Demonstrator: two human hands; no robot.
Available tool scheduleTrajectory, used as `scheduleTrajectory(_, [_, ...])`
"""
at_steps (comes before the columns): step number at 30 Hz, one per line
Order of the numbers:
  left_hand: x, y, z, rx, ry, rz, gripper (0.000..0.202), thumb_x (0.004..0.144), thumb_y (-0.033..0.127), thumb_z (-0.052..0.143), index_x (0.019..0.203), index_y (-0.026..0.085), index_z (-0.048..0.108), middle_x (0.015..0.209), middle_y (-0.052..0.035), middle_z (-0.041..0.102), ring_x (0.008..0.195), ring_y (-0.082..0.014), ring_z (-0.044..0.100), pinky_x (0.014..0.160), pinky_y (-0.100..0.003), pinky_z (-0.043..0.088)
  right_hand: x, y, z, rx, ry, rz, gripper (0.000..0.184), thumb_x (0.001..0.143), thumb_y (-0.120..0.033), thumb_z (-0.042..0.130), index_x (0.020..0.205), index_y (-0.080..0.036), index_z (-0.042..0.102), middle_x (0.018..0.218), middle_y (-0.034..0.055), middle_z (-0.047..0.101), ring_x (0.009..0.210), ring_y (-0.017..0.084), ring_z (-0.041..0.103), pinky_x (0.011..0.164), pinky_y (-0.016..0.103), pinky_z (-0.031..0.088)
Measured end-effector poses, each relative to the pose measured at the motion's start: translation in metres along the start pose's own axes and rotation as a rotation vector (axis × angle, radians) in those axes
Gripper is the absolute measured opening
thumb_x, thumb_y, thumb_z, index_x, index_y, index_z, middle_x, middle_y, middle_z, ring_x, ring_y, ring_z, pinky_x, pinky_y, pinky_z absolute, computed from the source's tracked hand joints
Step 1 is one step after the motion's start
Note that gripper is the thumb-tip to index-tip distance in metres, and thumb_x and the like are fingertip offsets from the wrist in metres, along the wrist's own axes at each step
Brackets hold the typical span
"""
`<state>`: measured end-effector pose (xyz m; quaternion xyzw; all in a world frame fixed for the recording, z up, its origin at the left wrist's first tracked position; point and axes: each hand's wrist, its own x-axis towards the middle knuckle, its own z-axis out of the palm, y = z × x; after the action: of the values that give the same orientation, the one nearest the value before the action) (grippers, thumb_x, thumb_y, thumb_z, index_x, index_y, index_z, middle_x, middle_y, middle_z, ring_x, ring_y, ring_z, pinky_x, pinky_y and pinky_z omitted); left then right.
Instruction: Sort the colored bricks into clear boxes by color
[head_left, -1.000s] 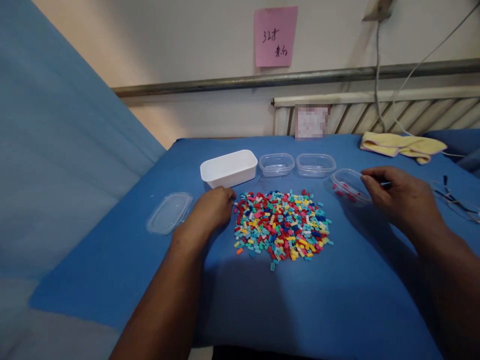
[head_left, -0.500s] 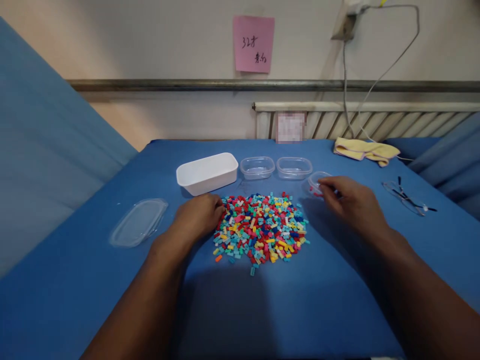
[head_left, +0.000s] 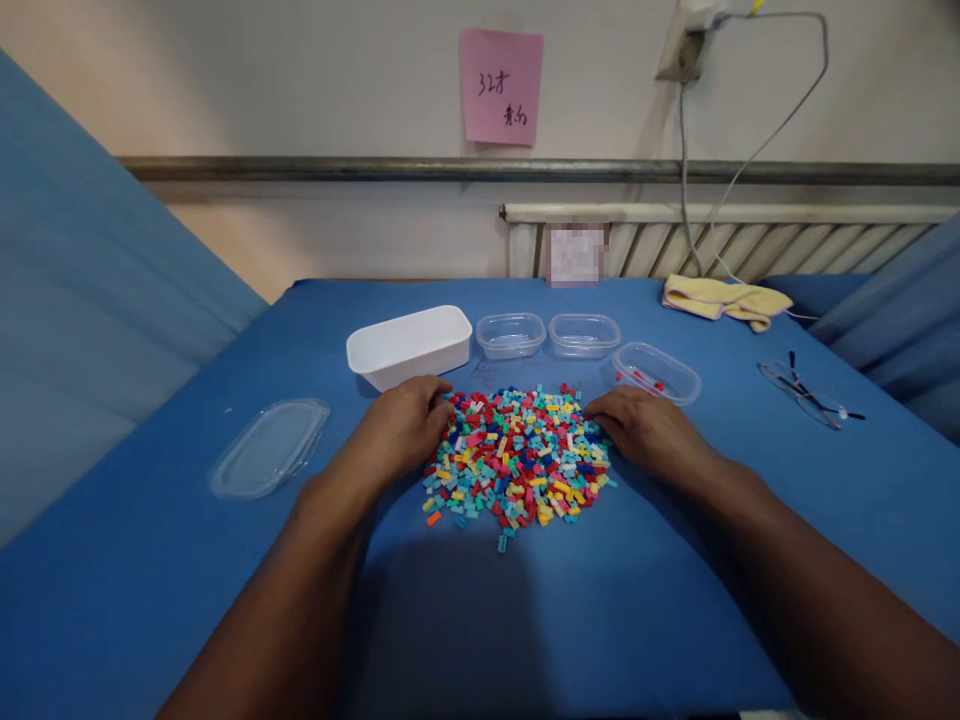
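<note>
A heap of tiny toy building bricks (head_left: 517, 460), in red, yellow, turquoise, blue and other colours, lies in the middle of the blue-covered table. At its left edge rests my left hand (head_left: 405, 425), fingers curled in towards the thumb; whatever they hold is too small to make out. My right hand (head_left: 652, 425) reaches the heap's upper right edge, thumb and forefinger a little apart and touching the bricks. Just behind that hand sits a clear oval container (head_left: 679, 380) with a few red bricks inside.
Beyond the heap stand a white rectangular tub (head_left: 409, 345) and two clear containers (head_left: 511, 337), side by side. A clear lid (head_left: 270, 450) lies at the left. To the right are eyeglasses (head_left: 806, 390) and a folded yellow cloth (head_left: 724, 298).
My right hand has moved left and down from the clear container with red bricks to the heap, uncovering that container. The left hand stays by the heap, its fingers slightly shifted.
</note>
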<state>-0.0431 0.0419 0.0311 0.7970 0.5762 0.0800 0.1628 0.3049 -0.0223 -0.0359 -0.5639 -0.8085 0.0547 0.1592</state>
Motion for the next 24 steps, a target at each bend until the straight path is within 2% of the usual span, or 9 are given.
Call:
scheduleTrajectory(4, [-0.002, 0.001, 0.003, -0.028, 0.030, 0.083, 0.027, 0.099, 0.026, 0.052, 0.109, 0.021, 0.076, 0.112, -0.0101, 0.078, 0.097, -0.0251, 0.071, 0.084, -0.036, 0.050, 0.000, -0.001, 0.002, -0.005, -0.017, -0.007, 0.029, 0.108, -0.028, 0.055, 0.120, -0.026, 0.081, 0.105, 0.0081, 0.079, 0.096, 0.024, 0.072, 0.082, 0.033, 0.051])
scheduleTrajectory(8, [-0.005, 0.006, 0.004, -0.053, 0.023, 0.068, 0.023, 0.101, 0.026, 0.051, 0.113, 0.020, 0.070, 0.106, -0.0087, 0.078, 0.090, -0.0236, 0.070, 0.080, -0.035, 0.049, 0.000, -0.004, 0.003, 0.009, -0.033, -0.004, 0.029, 0.108, -0.027, 0.055, 0.121, -0.027, 0.080, 0.106, 0.0077, 0.079, 0.096, 0.024, 0.072, 0.083, 0.033, 0.051])
scheduleTrajectory(11, [-0.006, 0.011, 0.007, -0.136, 0.026, 0.087, 0.019, 0.102, 0.027, 0.051, 0.110, 0.020, 0.068, 0.101, -0.0070, 0.077, 0.089, -0.0230, 0.069, 0.078, -0.034, 0.049, 0.000, -0.005, 0.003, 0.014, -0.033, 0.007, 0.026, 0.105, -0.025, 0.057, 0.117, -0.027, 0.080, 0.106, 0.0074, 0.079, 0.095, 0.024, 0.072, 0.080, 0.033, 0.050])
scheduleTrajectory(14, [-0.008, 0.019, 0.012, -0.401, -0.003, 0.074, 0.016, 0.101, 0.031, 0.057, 0.107, 0.020, 0.068, 0.097, -0.0045, 0.076, 0.086, -0.0207, 0.070, 0.073, -0.032, 0.052, 0.000, -0.007, 0.001, 0.017, -0.041, 0.003, 0.022, 0.104, -0.024, 0.056, 0.109, -0.023, 0.078, 0.102, 0.0081, 0.078, 0.092, 0.025, 0.071, 0.076, 0.033, 0.048])
scheduleTrajectory(17, [-0.010, 0.030, 0.014, -0.811, -0.096, -0.062, 0.014, 0.097, 0.028, 0.065, 0.107, 0.018, 0.065, 0.085, -0.0029, 0.074, 0.072, -0.0162, 0.069, 0.066, -0.028, 0.055, -0.001, -0.011, -0.002, 0.040, -0.026, 0.034, 0.018, 0.101, -0.023, 0.056, 0.099, -0.022, 0.074, 0.092, 0.0066, 0.076, 0.083, 0.023, 0.069, 0.071, 0.033, 0.045])
scheduleTrajectory(19, [-0.011, 0.037, 0.014, -1.009, -0.136, -0.145, 0.014, 0.093, 0.022, 0.070, 0.105, 0.018, 0.064, 0.078, -0.0020, 0.072, 0.064, -0.0133, 0.067, 0.062, -0.025, 0.054, -0.002, -0.014, -0.004, 0.087, 0.006, 0.070, 0.014, 0.099, -0.024, 0.057, 0.096, -0.022, 0.071, 0.086, 0.0044, 0.075, 0.075, 0.021, 0.068, 0.067, 0.032, 0.044])
scheduleTrajectory(24, [-0.010, 0.040, 0.015, -1.268, -0.187, -0.229, 0.013, 0.093, 0.009, 0.066, 0.104, 0.016, 0.065, 0.079, -0.0018, 0.073, 0.068, -0.0120, 0.073, 0.062, -0.021, 0.056, -0.004, -0.022, -0.009, 0.224, 0.105, 0.098, 0.012, 0.097, -0.028, 0.059, 0.094, -0.023, 0.070, 0.081, 0.0024, 0.075, 0.068, 0.019, 0.066, 0.063, 0.031, 0.044])
